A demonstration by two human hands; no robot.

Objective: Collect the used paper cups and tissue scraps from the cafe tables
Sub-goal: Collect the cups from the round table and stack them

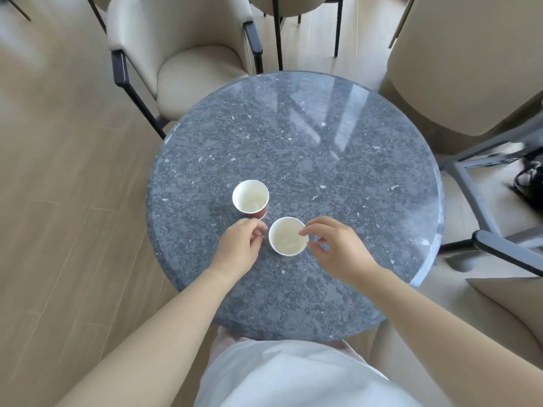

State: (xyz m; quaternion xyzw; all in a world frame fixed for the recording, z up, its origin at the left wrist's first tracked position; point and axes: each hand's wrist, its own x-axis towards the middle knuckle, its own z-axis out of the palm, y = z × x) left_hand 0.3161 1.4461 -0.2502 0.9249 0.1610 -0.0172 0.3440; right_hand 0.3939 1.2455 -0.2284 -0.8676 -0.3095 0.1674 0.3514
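Two paper cups stand upright on a round grey speckled table (323, 136). The farther cup (250, 198) has a red outside and a white inside. The nearer cup (288, 236) shows only its white inside and rim. My right hand (335, 248) pinches the nearer cup's right rim between thumb and fingers. My left hand (239, 245) is just left of that cup and below the red one, fingers curled loosely; whether it touches either cup is unclear. No tissue scraps are visible.
A beige armchair (188, 63) with black arms stands behind the table on the left. Another beige chair (458, 74) is at the right, with a dark bag (530, 180) on the floor beneath. The floor is light wood. My white clothing fills the bottom.
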